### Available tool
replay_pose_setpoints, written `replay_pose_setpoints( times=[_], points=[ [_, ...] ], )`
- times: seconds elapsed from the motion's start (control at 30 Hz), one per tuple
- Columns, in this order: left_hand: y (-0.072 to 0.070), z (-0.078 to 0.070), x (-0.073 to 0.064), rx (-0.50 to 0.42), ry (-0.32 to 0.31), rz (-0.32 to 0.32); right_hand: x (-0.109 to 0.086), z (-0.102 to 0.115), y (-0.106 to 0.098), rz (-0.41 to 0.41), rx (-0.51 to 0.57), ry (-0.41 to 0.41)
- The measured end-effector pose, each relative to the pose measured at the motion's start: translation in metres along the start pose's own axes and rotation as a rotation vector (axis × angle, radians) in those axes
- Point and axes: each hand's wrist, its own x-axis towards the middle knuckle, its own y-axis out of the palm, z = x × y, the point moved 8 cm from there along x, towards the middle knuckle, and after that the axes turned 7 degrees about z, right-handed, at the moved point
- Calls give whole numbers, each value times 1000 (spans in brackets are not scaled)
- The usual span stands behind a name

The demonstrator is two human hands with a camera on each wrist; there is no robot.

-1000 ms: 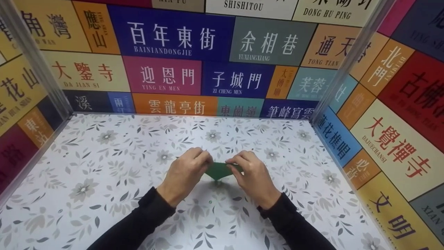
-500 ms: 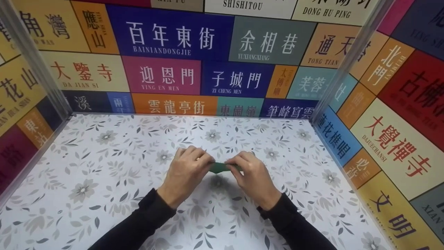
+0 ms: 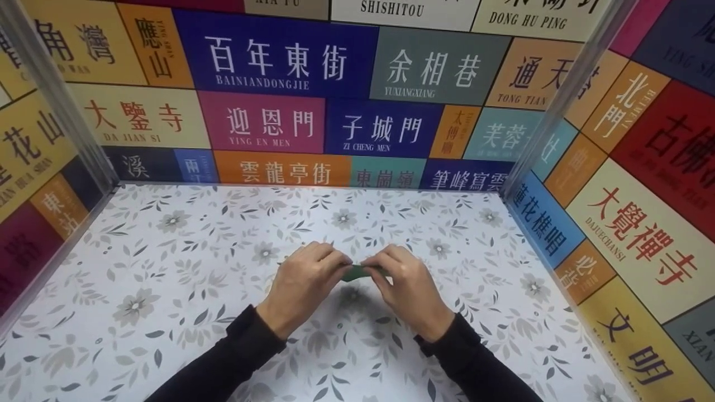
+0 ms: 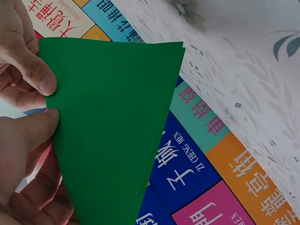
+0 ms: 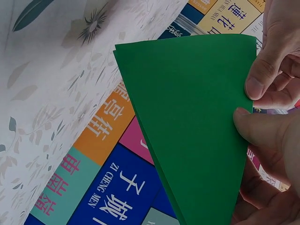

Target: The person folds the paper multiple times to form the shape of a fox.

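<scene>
Nearest you, on your side of the green paper, black sleeves cover your forearms down to the wrists. Your left hand is just left of the paper and your right hand just right of it. Both hands pinch the same edge, their thumbs near each other but apart; some fingers are hidden behind the sheet, and I cannot tell how those lie. The paper is between your hands, raised above the tabletop, which is white with grey flowers and leaves. It is wedge-shaped, with two layers visible along one slanting side. A soft shadow falls just on your side of it. Beyond the paper stands a back wall of coloured panels bearing Chinese characters and Latin lettering. Well off to its left and right, similar side walls meet it at pale corner strips.
</scene>
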Motion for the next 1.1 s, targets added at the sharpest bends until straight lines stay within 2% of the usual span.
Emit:
replay_pose_setpoints(
  times=[0.67,0.93,1.1],
  points=[
    [-1,-3,1,-35,-34,32,0,5,0,-11,-38,-2],
    [-4,-4,3,-16,-35,25,-1,7,1,-25,-43,-18],
    [-8,-3,3,3,-46,46,1,9,1,-14,-23,-21]
  ],
)
